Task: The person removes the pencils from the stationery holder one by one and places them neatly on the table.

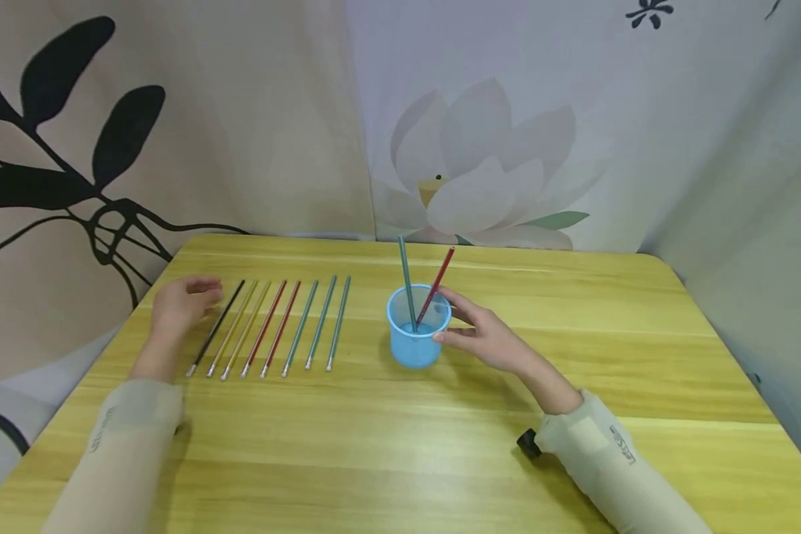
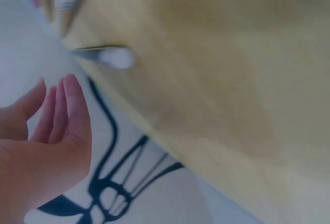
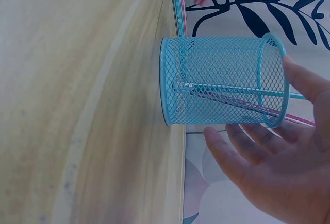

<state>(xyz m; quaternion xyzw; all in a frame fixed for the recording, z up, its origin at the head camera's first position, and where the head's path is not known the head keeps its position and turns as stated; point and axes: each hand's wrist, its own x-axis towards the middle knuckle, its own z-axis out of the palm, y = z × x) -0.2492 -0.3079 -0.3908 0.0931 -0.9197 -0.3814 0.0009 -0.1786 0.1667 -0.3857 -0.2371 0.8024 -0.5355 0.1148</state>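
Observation:
A blue mesh pencil cup [image 1: 414, 348] stands upright on the table, with a green pencil [image 1: 406, 278] and a red pencil [image 1: 440, 274] leaning in it. My right hand [image 1: 483, 337] holds the cup from its right side; in the right wrist view, the thumb is at the rim and the fingers lie along the mesh wall [image 3: 221, 64]. My left hand [image 1: 182, 302] is just left of the black pencil [image 1: 219, 323], its fingers loosely bent with nothing between them. The black pencil's white eraser end [image 2: 119, 58] appears blurred in the left wrist view.
Right of the black pencil lie two yellow pencils [image 1: 247, 326], two red pencils [image 1: 274, 326] and three green pencils [image 1: 319, 326] in a row, erasers toward me. Patterned cloth [image 1: 280, 133] hangs behind the wooden table [image 1: 374, 452]. A small black object [image 1: 528, 443] is at the right sleeve.

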